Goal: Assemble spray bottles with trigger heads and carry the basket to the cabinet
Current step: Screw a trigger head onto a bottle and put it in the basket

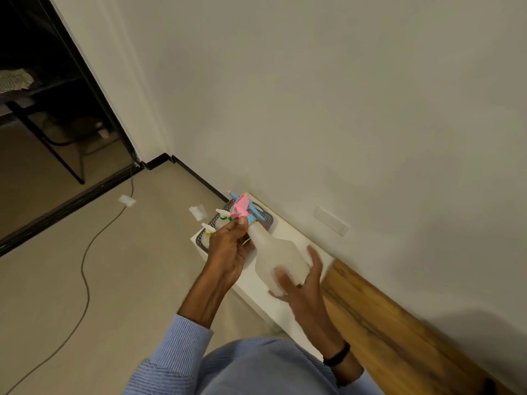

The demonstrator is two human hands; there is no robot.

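Note:
A translucent white spray bottle lies tilted in the air above a white table. My left hand grips its neck, thumb against the pink trigger head on top. My right hand cups the bottle's base with fingers spread and blurred. Behind the hands a grey perforated basket stands on the table's far end. It holds two small bottles with white triggers, one green-collared and one yellow-collared, plus a blue trigger head.
The white table stands against a white wall, with a wooden surface to its right. A dark cable trails across the beige floor. Two white paper scraps lie on the floor. A dark doorway opens at the left.

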